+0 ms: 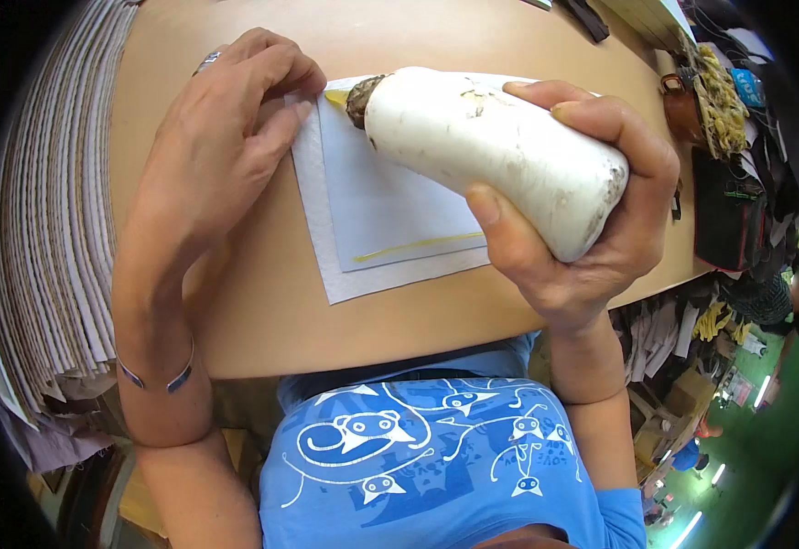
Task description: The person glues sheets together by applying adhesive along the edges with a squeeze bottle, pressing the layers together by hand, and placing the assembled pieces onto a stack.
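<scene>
A white bottle with scuffs and a dark, crusted neck is tilted in my right hand, its neck pointing left. Yellow glue-like material shows at its tip, by the upper left corner of a pale blue-grey sheet. That sheet lies on a slightly larger white piece, and a yellow line runs along its lower edge. My left hand touches the upper left corner with thumb and fingers pinched together; what is between the fingertips is too small to tell.
The pieces lie on a light brown table. A tall stack of layered sheets stands at the left. At the right edge are a brown pot, a yellowish crusted bundle and a black item. Small distant people are at the lower right.
</scene>
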Tool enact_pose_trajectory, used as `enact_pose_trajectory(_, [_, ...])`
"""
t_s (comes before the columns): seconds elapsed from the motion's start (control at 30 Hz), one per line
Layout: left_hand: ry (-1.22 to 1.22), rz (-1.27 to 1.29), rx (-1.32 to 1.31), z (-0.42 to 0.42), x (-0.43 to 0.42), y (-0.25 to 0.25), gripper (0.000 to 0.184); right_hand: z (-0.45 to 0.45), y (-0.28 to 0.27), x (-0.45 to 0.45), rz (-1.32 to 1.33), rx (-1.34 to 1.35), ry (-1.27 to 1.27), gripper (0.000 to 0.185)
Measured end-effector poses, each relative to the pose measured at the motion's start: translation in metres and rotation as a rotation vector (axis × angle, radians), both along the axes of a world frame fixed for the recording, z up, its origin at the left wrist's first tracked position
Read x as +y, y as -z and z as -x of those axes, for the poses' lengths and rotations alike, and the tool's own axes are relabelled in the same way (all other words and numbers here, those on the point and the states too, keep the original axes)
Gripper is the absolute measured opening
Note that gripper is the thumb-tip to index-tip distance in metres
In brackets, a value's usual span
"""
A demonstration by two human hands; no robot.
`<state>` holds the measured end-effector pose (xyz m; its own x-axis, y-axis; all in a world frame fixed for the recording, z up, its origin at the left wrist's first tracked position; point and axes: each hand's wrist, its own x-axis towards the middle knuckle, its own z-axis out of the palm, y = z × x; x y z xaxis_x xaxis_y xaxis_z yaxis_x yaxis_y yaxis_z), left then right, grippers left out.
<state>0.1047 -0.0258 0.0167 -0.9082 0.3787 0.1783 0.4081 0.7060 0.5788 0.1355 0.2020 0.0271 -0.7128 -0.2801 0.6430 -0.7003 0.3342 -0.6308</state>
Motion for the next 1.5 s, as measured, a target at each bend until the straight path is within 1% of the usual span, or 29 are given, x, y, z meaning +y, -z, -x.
enact_pose_trajectory(0.07, [-0.033, -0.02, -0.039, 0.002, 0.002, -0.001, 0.012, 0.001, 0.0, -0.001, 0.001, -0.007, -0.005, 0.053])
enact_pose_trajectory(0.17, [-0.043, -0.037, -0.003, 0.005, 0.003, 0.005, 0.009, 0.003, -0.001, 0.0, 0.006, -0.023, -0.012, 0.053])
enact_pose_trajectory(0.27, [-0.034, -0.03, 0.092, 0.008, 0.003, 0.01, 0.011, 0.007, 0.0, 0.003, 0.001, 0.016, -0.043, 0.053])
enact_pose_trajectory(0.37, [-0.082, -0.05, 0.049, 0.01, 0.005, 0.007, 0.014, 0.011, 0.005, 0.006, -0.033, 0.091, -0.071, 0.053])
enact_pose_trajectory(0.47, [-0.074, -0.095, -0.025, 0.012, -0.002, 0.011, 0.016, 0.012, 0.005, 0.006, -0.037, 0.087, -0.07, 0.053])
enact_pose_trajectory(0.57, [-0.086, -0.094, -0.1, 0.011, -0.003, 0.008, 0.013, 0.011, 0.003, 0.003, 0.023, 0.051, -0.087, 0.053])
enact_pose_trajectory(0.6, [-0.138, -0.085, -0.172, 0.01, 0.0, -0.001, 0.012, 0.008, -0.002, -0.002, 0.083, 0.005, -0.098, 0.053])
enact_pose_trajectory(0.67, [-0.247, -0.066, -0.318, 0.006, 0.014, -0.023, 0.011, 0.009, -0.001, -0.002, 0.103, 0.006, -0.11, 0.053])
enact_pose_trajectory(0.73, [-0.212, -0.033, -0.17, 0.001, 0.019, -0.024, 0.01, 0.013, 0.006, 0.004, 0.043, 0.067, -0.104, 0.054])
enact_pose_trajectory(0.8, [-0.195, -0.016, -0.098, 0.0, 0.02, -0.023, 0.009, 0.012, 0.006, 0.004, 0.023, 0.062, -0.082, 0.054])
enact_pose_trajectory(0.9, [-0.197, -0.033, -0.159, 0.002, 0.019, -0.024, 0.008, 0.013, 0.018, 0.002, 0.144, 0.103, -0.105, 0.054])
enact_pose_trajectory(0.97, [-0.199, -0.062, -0.27, 0.008, 0.014, -0.025, 0.008, 0.009, 0.015, 0.002, 0.122, 0.069, -0.092, 0.054])
enact_pose_trajectory(1.0, [-0.199, -0.058, -0.261, 0.008, 0.013, -0.025, 0.008, 0.001, -0.001, 0.001, 0.038, 0.006, -0.06, 0.054])
enact_pose_trajectory(1.1, [-0.21, -0.019, -0.201, 0.005, 0.015, -0.025, 0.008, -0.014, -0.013, 0.004, -0.024, -0.105, -0.035, 0.055])
enact_pose_trajectory(1.13, [-0.22, 0.013, -0.159, 0.002, 0.018, -0.026, 0.008, -0.018, -0.013, 0.006, 0.002, -0.131, -0.039, 0.055])
enact_pose_trajectory(1.23, [-0.253, 0.012, -0.132, -0.002, 0.022, -0.027, 0.008, -0.022, -0.011, 0.007, 0.027, -0.159, -0.02, 0.055])
enact_pose_trajectory(1.37, [-0.223, -0.073, -0.245, 0.006, 0.011, -0.02, 0.008, -0.02, -0.008, 0.003, -0.002, -0.146, 0.028, 0.055])
enact_pose_trajectory(1.43, [-0.232, -0.003, -0.138, -0.002, 0.021, -0.025, 0.008, -0.023, -0.009, 0.006, -0.025, -0.165, 0.012, 0.056])
enact_pose_trajectory(1.5, [-0.236, -0.011, -0.13, -0.003, 0.021, -0.027, 0.008, -0.036, -0.014, 0.009, -0.047, -0.209, -0.005, 0.057])
